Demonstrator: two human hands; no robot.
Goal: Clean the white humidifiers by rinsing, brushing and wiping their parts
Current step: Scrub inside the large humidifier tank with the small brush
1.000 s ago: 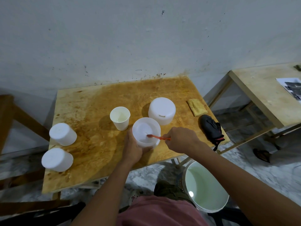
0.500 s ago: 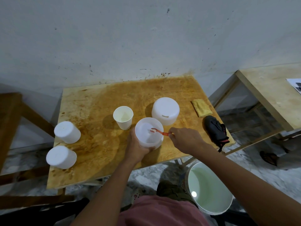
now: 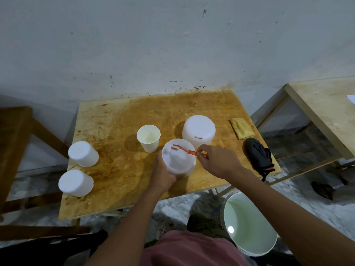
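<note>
Left hand (image 3: 160, 174): gripping the white humidifier tank (image 3: 177, 157), frame centre.
Right hand (image 3: 218, 160): pinching the orange toothbrush (image 3: 184, 149), bristles inside tank.

Desk (image 3: 119, 131): plywood, matt, rough-looking, heavily brown-stained and worn, paler along left edge. Open tank (image 3: 178, 162) near front edge: translucent white plastic, smooth, matt. Toothbrush (image 3: 189, 151): orange-red plastic handle, white bristles. Cup (image 3: 148, 140): white paper, matt, rolled rim. Domed cover (image 3: 198, 129): opaque white plastic, smooth, faint sheen. Far left cover (image 3: 83, 154) and near left cover (image 3: 75, 182) at left edge: same smooth matt white plastic. Yellow cloth (image 3: 242, 128) at right edge: folded fabric, matt. Black bag (image 3: 257, 157) at front right corner: soft fabric, matt, red trim. Bucket (image 3: 242, 202) on floor (image 3: 172, 206): white plastic, glossy, bright glint inside. Floor: speckled stone. Wall (image 3: 172, 45): painted, matt, scuffed.
</note>
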